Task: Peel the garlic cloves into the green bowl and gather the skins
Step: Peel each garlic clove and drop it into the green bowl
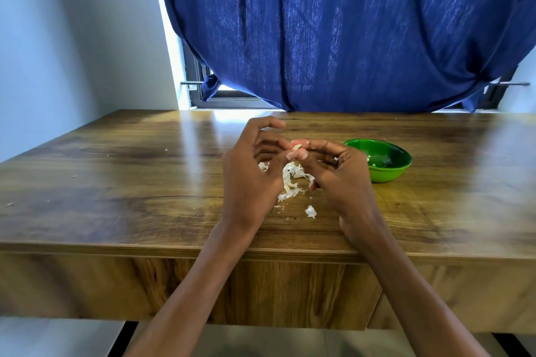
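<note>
Both hands, left hand (249,174) and right hand (336,174), pinch one garlic clove (296,148) above a heap of skins (291,180). One green bowl (388,174) sits just right; a blue curtain (333,32) hangs behind the wooden table (116,182).

No words, labels, brands, numbers or signs can be read anywhere in the view.
</note>
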### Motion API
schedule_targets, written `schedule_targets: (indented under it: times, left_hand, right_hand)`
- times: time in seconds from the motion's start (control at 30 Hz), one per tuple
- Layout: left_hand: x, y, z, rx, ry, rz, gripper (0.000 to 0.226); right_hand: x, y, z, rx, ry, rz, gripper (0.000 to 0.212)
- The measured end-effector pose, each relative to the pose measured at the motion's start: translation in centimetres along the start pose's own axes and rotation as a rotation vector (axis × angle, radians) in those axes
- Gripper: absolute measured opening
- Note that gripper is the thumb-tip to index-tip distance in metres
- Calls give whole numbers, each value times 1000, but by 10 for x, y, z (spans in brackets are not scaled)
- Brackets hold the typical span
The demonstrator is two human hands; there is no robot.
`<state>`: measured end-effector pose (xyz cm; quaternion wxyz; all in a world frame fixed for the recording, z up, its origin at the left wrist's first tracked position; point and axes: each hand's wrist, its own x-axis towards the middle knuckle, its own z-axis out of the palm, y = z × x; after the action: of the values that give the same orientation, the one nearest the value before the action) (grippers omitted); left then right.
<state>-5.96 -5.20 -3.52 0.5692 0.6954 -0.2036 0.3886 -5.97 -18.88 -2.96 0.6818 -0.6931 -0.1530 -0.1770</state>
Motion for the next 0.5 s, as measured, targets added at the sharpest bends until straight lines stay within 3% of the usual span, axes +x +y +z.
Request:
schedule_targets:
  times: [0.5]
  left_hand:
    - [1,-7,-2,0,-48,-9,34]
  right_hand:
    - [3,4,2,78,-77,20,10]
